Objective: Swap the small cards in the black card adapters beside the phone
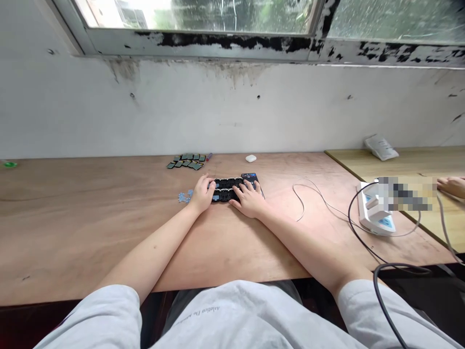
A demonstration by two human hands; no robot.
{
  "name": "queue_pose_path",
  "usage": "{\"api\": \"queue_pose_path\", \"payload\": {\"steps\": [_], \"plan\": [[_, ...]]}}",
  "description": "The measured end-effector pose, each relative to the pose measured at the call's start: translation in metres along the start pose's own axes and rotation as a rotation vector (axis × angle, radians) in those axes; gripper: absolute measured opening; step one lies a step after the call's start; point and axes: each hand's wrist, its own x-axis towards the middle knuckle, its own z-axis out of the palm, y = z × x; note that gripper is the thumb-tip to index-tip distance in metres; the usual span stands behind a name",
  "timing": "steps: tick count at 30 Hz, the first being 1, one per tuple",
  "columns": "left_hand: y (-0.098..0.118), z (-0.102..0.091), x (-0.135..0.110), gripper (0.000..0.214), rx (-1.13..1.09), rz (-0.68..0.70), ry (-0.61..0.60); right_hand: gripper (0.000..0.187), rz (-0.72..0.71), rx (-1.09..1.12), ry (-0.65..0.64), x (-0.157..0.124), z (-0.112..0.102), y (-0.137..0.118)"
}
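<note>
Two rows of black plastic parts (227, 182) lie side by side on the table, with pale blue pieces set in at their left end. My left hand (202, 195) is closed around that left end, thumb toward the rows, its other fingers partly hidden. Over the right end rests my right hand (250, 200), its fingers spread and touching the rows. A dark phone (249, 176) with a lit screen lies partly under my right fingers. Small light blue pieces (184, 197) are scattered just left of my left hand.
Several grey-green square pieces (187, 164) lie near the wall, beside a small slim tool (209, 157). A white rounded case (250, 158) sits behind the phone. At right are a power strip (376, 213), cables, a white packet (381, 147) and another person's hand (451, 186).
</note>
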Motion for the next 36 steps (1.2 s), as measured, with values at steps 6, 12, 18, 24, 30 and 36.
{"api": "queue_pose_path", "payload": {"steps": [6, 12, 18, 24, 30, 36], "plan": [[-0.015, -0.020, -0.005, 0.037, 0.115, 0.098, 0.069, 0.062, -0.008, -0.008, 0.051, -0.003, -0.002, -0.002], [-0.043, -0.039, -0.008, 0.032, 0.287, 0.008, 0.121, 0.051, -0.015, -0.023, 0.086, -0.011, -0.003, -0.004], [-0.054, -0.048, -0.009, 0.032, 0.381, -0.182, 0.053, 0.049, -0.037, -0.028, 0.113, -0.015, -0.005, -0.005], [-0.053, -0.048, -0.006, 0.035, 0.412, -0.325, -0.003, 0.050, -0.041, -0.014, 0.107, -0.019, -0.009, -0.005], [-0.051, -0.050, -0.009, 0.028, 0.439, -0.326, -0.047, 0.050, -0.074, -0.004, 0.124, -0.026, -0.012, -0.004], [-0.052, -0.049, -0.009, 0.026, 0.466, -0.297, -0.084, 0.046, -0.108, 0.009, 0.159, -0.027, -0.011, 0.000]]}}
